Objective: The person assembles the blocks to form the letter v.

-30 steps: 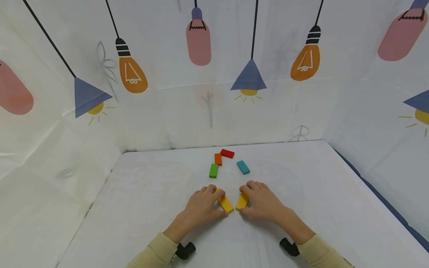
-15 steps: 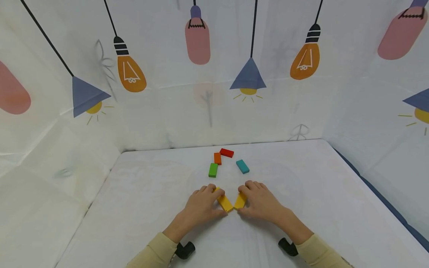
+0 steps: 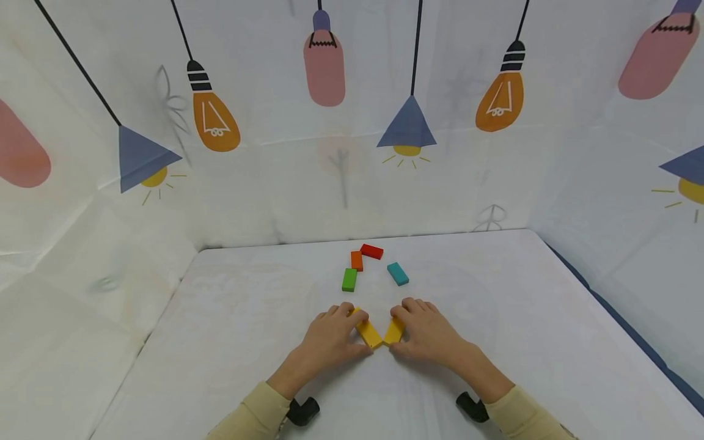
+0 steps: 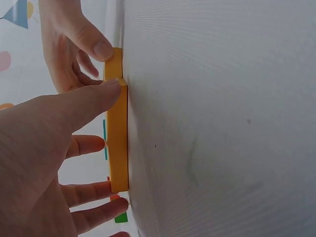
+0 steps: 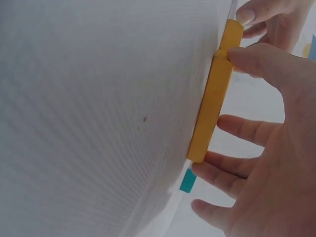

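Two yellow blocks lie on the white table in a V whose near ends meet. My left hand [image 3: 333,338] holds the left yellow block [image 3: 370,335] between its thumb at the near end and its fingers at the far end. The right yellow block [image 3: 393,331] is held the same way by my right hand [image 3: 430,330]. In the left wrist view the thumb of the left hand [image 4: 44,143] presses the near end of its yellow block [image 4: 117,143]. The right wrist view shows the right hand [image 5: 276,133] along its yellow block [image 5: 210,108].
Beyond the hands lie a green block [image 3: 349,280], an orange block [image 3: 357,261], a red block [image 3: 371,251] and a teal block [image 3: 398,274]. The orange block touches the green and red ones. A patterned white cloth [image 3: 247,201] stands behind the table [image 3: 236,318].
My right hand has shifted slightly left with its yellow block, closing the small gap between the two yellow blocks. The left hand keeps its grip in place.
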Tool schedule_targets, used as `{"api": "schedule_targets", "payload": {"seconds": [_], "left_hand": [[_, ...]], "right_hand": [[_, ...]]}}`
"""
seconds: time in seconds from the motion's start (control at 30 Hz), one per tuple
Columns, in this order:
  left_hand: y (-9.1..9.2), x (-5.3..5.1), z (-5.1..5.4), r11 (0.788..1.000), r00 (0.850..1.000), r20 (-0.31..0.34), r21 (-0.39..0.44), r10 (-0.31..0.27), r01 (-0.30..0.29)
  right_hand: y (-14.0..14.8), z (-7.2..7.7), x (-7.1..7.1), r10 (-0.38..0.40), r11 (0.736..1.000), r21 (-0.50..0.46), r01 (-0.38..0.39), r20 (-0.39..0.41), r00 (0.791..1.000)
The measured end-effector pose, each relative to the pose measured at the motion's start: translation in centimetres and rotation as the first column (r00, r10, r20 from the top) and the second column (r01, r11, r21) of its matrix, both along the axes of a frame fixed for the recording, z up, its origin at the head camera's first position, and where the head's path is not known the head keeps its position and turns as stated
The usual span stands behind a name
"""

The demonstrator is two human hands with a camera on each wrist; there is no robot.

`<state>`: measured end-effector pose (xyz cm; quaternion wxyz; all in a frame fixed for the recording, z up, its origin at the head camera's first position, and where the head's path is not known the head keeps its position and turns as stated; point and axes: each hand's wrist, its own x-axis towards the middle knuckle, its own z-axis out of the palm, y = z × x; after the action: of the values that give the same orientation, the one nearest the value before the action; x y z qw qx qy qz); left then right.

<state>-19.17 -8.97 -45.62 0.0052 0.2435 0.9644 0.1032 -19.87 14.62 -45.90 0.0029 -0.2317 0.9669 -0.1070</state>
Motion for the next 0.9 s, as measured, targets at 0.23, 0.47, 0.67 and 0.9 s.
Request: {"api": "schedule_targets", "payload": {"seconds": [0.23,0.47,0.67,0.9], "left_hand": [[0.00,0.06,0.06,1.000,1.000,-0.004,0.010,-0.005,0.005],[-0.04,-0.03,-0.34,1.000,1.000,0.000,0.001,-0.003,0.003],[-0.08,-0.19,-0.67,1.000,1.000,0.009,0.005,0.003,-0.003],[0.09,0.07,-0.19,1.000,1.000,0.024,0.011,0.013,-0.014]], "right_hand": [[-0.06,0.28,0.06,0.000,1.000,0.001,0.000,-0.001,1.000],[-0.06,0.39,0.05,0.000,1.000,0.001,0.000,0.020,1.000],[-0.03,0.51,-0.07,-0.001,1.000,-0.005,0.002,0.045,0.999],[0.01,0.84,-0.20,-0.003,1.000,-0.004,0.003,0.069,0.998]]}}
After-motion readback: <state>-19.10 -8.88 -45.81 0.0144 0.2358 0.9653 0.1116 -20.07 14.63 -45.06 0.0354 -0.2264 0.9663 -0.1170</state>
